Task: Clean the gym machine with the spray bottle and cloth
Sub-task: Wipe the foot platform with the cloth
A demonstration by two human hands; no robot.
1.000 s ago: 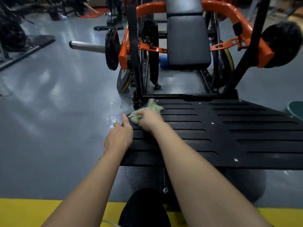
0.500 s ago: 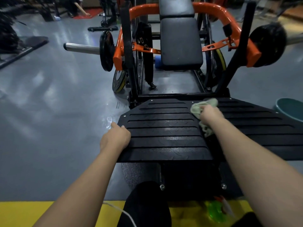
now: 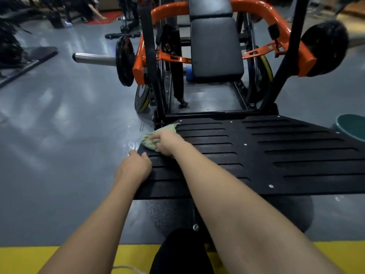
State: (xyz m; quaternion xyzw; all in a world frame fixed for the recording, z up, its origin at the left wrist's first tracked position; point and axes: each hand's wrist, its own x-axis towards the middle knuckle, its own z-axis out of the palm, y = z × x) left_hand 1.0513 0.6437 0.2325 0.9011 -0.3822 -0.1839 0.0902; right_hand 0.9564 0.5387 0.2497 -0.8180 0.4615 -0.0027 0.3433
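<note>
The gym machine's black ribbed foot platform fills the middle right of the head view. A pale green cloth lies bunched on the platform's far left corner. My right hand grips that cloth and presses it onto the ribs. My left hand holds the platform's left edge just below, fingers curled over the rim. Behind the platform stand the orange frame and the dark grey padded seat. No spray bottle is in view.
A weight plate on a steel bar sticks out to the left over the grey floor. Another plate sits at the upper right. A teal round object is at the right edge. A yellow floor strip runs along the bottom.
My right hand swept the cloth from the platform's left corner to its middle and back to the left corner. My left hand kept its hold on the left edge.
</note>
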